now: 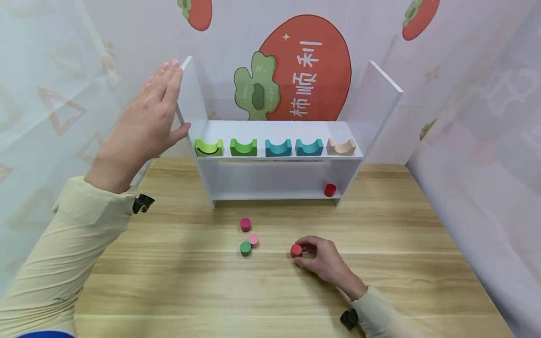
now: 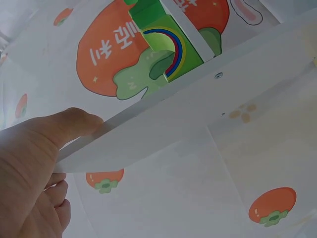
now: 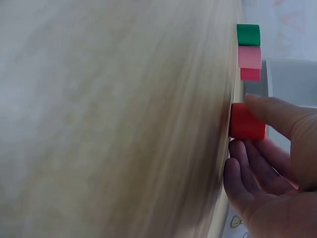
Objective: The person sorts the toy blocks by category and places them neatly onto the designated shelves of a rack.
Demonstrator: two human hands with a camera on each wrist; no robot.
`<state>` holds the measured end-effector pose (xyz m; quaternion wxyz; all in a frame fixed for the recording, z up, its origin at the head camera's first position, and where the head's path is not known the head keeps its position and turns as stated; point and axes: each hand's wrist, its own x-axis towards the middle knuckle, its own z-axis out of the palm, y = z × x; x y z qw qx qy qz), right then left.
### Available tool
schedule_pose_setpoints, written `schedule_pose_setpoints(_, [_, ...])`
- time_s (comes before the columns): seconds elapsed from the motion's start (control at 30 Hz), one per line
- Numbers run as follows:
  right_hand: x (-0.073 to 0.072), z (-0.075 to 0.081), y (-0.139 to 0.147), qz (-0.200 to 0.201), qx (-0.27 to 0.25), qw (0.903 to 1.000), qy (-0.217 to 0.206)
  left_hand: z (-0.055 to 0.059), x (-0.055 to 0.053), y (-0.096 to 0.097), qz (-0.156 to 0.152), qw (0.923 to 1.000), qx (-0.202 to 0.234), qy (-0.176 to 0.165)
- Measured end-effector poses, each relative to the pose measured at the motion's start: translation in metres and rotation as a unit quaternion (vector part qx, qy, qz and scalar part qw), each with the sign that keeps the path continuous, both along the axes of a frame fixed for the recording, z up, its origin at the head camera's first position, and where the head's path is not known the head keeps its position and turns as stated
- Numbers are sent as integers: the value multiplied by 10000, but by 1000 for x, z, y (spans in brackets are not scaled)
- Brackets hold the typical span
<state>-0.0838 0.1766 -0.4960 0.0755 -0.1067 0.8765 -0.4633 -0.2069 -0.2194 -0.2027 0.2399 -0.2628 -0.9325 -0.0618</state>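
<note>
A white two-tier shelf [image 1: 274, 181] stands on the wooden table. My left hand [image 1: 148, 112] holds its left side panel [image 2: 148, 134]; the fingers lie straight along the outer face, and the thumb rests on the front edge. Low over the table, my right hand [image 1: 323, 260] pinches a red cylinder block [image 1: 296, 250] between thumb and fingers. In the right wrist view the red block [image 3: 247, 121] sits upright at the table surface. Left of it are a dark pink block [image 1: 245, 224], a light pink block [image 1: 253, 240] and a green block [image 1: 245, 249].
Along the upper board stand several notched blocks: light green [image 1: 209, 148], green [image 1: 243, 148], two blue [image 1: 278, 148] and a beige one [image 1: 341, 147]. Another red cylinder [image 1: 330, 189] is on the lower board's right end. Persimmon-patterned cloth [image 1: 465, 94] walls the table [image 1: 203, 291].
</note>
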Motion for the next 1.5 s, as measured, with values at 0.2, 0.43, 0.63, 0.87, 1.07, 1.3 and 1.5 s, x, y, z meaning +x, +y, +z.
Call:
schedule_pose_setpoints(0.2, [-5, 4, -4, -55, 98, 9998, 162, 0, 0, 0, -8, 10000, 3, 0])
schedule_pose_setpoints(0.43, [-23, 23, 1, -482, 104, 9979, 420, 1, 0, -1, -24, 10000, -44, 62])
schedule_pose_setpoints(0.63, [-46, 42, 12, -858, 227, 9941, 628, 1, 1, -1, -52, 9999, -28, 81])
schedule_pose_setpoints(0.87, [-75, 55, 23, -1328, 148, 9875, 835, 1, -1, 1, -72, 9999, -41, 111])
schedule_pose_setpoints(1.07, [-91, 59, 20, -1656, -57, 9802, 1081, 0, -1, 0, -74, 9999, 3, 89])
schedule_pose_setpoints(1.3, [-100, 58, 11, -2124, 279, 9677, 1327, 0, -1, 1, -84, 9999, 29, 144])
schedule_pose_setpoints(1.5, [-104, 54, 3, -2355, 414, 9612, 1372, 0, 0, 0, -86, 9999, 32, 135])
